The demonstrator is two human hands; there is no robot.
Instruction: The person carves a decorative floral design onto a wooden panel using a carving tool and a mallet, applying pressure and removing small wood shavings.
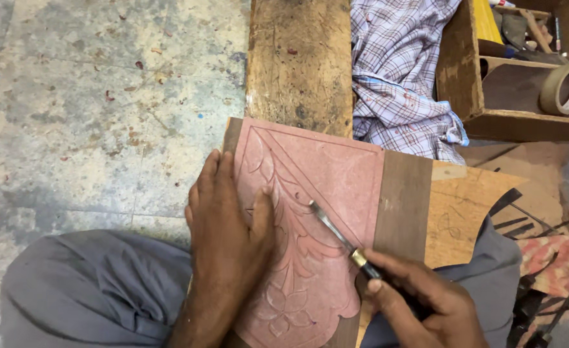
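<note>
Right fingers: the right hand [420, 303] is curled tight round the dark handle of a carving chisel [336, 232], thumb laid along the top near the brass ferrule, fingers clamped on the handle.
Chisel: thin steel blade running up and left from the ferrule, its tip resting on the carved panel [310, 219] near the middle of the panel, in the leaf pattern.
Left fingers: the left hand [230, 225] lies flat on the left part of the panel — fingers close together and stretched toward the panel's upper left corner, thumb spread apart to the right and pressed on the carved leaves. It grips nothing; it presses down on the panel.
Carved panel: a pinkish board with a raised border line, a long leaf scroll and a flower near its lower end, resting across the person's lap, tilted slightly clockwise.
Wood strip [402, 206]: a plain brown band touching the panel's right edge.
Plywood sheet [465, 206]: paler, just right of that strip, with faint pencil marks.
Trousers [85, 290]: grey cloth, below and left of the panel.
Bench plank [300, 61]: worn wood, directly above the panel.
Checked shirt [400, 71]: crumpled — above and right of the panel.
Tape roll [567, 89]: on a wooden box shelf [523, 122], far upper right of the panel.
Floor [97, 103]: speckled stone, left of the panel.
</note>
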